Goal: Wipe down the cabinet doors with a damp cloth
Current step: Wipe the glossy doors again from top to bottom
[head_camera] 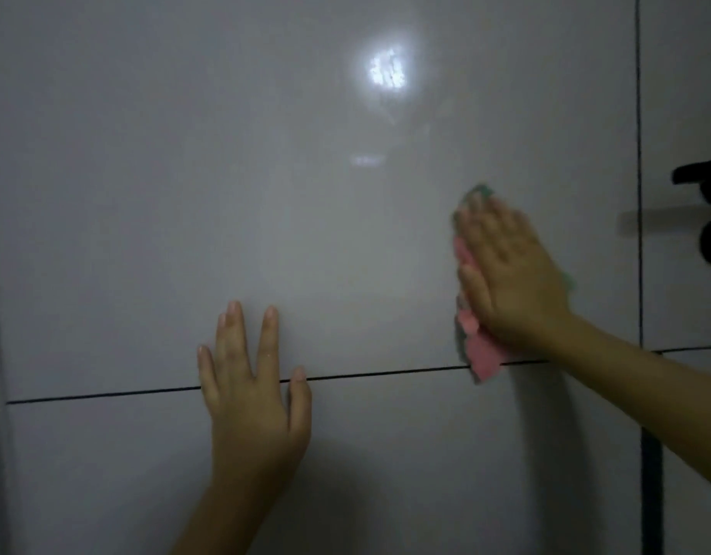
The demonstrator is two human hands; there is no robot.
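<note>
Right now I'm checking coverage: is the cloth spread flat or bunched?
Bunched. The cloth shows crumpled pink folds beside and below the right hand, which presses it on the cabinet door.

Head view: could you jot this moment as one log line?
step: wiping | right hand: flat, pressing cloth on upper door | left hand: flat across the gap between doors

Glossy white cabinet door (pixel 306 234), pink cloth (pixel 480 350) pressed flat against it
</note>
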